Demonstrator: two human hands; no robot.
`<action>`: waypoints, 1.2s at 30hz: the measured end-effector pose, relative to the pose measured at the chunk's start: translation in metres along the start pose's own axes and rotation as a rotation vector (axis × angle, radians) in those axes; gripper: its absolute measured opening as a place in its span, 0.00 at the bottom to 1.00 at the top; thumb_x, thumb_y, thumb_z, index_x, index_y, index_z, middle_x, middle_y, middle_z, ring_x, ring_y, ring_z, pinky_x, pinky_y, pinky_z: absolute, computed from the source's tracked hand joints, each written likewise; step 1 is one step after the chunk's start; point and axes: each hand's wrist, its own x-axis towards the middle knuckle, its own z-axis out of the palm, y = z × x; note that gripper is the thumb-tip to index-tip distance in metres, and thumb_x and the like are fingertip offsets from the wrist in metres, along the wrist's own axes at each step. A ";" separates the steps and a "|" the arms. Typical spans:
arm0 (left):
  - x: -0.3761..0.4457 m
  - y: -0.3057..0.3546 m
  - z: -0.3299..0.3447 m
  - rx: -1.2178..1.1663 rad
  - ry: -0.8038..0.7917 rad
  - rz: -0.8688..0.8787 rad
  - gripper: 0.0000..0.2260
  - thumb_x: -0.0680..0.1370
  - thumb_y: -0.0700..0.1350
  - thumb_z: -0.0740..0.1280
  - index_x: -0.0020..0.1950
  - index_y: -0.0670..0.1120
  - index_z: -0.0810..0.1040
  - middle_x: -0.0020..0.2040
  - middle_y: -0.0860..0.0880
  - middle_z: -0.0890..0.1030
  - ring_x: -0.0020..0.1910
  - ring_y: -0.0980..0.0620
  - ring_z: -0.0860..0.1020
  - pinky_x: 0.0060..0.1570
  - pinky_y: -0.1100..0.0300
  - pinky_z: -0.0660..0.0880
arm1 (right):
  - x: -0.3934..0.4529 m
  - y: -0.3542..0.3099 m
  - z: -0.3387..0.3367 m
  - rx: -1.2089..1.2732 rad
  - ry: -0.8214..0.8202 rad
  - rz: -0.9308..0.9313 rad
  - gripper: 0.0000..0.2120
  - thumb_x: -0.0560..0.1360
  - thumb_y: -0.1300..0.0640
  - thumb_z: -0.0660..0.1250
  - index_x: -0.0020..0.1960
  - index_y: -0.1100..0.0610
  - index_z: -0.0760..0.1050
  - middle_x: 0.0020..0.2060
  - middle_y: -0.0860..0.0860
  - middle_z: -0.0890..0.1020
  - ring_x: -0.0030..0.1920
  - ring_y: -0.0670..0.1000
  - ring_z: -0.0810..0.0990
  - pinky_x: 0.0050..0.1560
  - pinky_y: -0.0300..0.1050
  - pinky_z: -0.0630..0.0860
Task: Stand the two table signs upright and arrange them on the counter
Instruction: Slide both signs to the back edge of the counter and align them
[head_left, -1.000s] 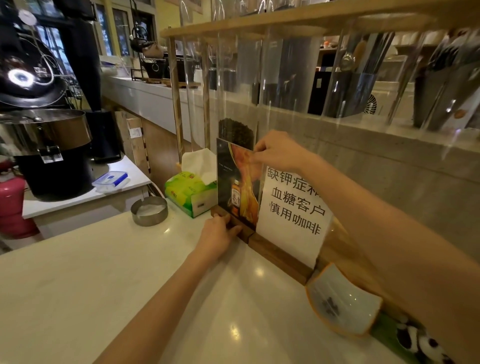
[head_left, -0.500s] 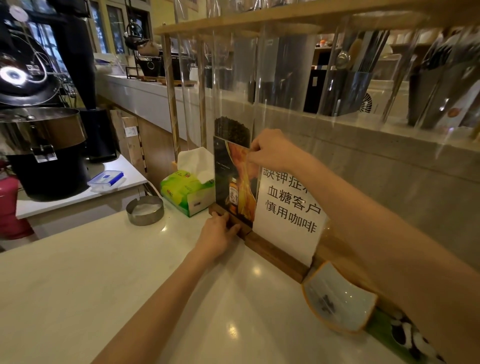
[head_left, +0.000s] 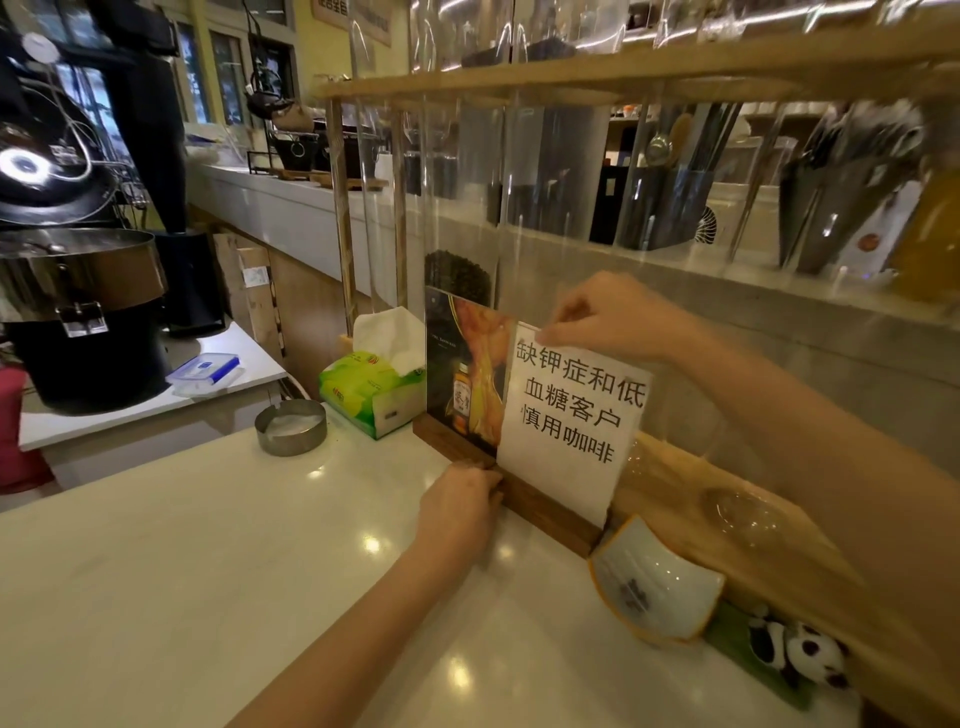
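Two table signs stand upright side by side on the white counter (head_left: 182, 571), against a wooden rack. The left sign (head_left: 465, 374) shows a dark picture with a bottle, set in a brown wooden base. The right sign (head_left: 571, 415) is white with black Chinese characters, in its own wooden base (head_left: 550, 506). My right hand (head_left: 608, 317) pinches the top edge of the white sign. My left hand (head_left: 460, 506) rests on the counter and grips the wooden bases where the two signs meet.
A green tissue box (head_left: 371, 392) and a round metal ashtray (head_left: 291, 426) sit left of the signs. A curved white dish (head_left: 654, 587) and a small panda toy (head_left: 800, 649) lie to the right. A coffee roaster (head_left: 78, 291) stands at far left.
My right hand has shifted from the top of the picture sign to the top edge of the white sign, uncovering its first line of text. My left hand stays at the bases.
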 end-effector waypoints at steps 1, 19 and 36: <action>-0.001 0.003 0.000 0.028 0.005 0.009 0.13 0.78 0.45 0.59 0.58 0.48 0.78 0.59 0.48 0.78 0.60 0.50 0.73 0.53 0.56 0.74 | -0.005 0.002 0.002 0.007 -0.009 0.011 0.15 0.71 0.49 0.67 0.48 0.60 0.79 0.42 0.54 0.84 0.40 0.51 0.82 0.42 0.44 0.78; -0.011 0.018 0.004 0.087 0.083 0.010 0.09 0.75 0.41 0.65 0.51 0.43 0.83 0.53 0.42 0.83 0.54 0.44 0.80 0.50 0.55 0.77 | -0.016 0.003 0.018 0.025 0.097 -0.025 0.10 0.74 0.60 0.64 0.51 0.64 0.79 0.46 0.59 0.85 0.41 0.51 0.82 0.36 0.37 0.76; -0.004 0.014 0.003 0.105 0.003 0.044 0.10 0.76 0.42 0.63 0.53 0.43 0.82 0.55 0.42 0.83 0.55 0.44 0.80 0.56 0.53 0.75 | -0.016 0.002 0.020 0.038 0.099 0.008 0.10 0.74 0.60 0.64 0.52 0.63 0.78 0.48 0.59 0.85 0.39 0.49 0.80 0.31 0.32 0.74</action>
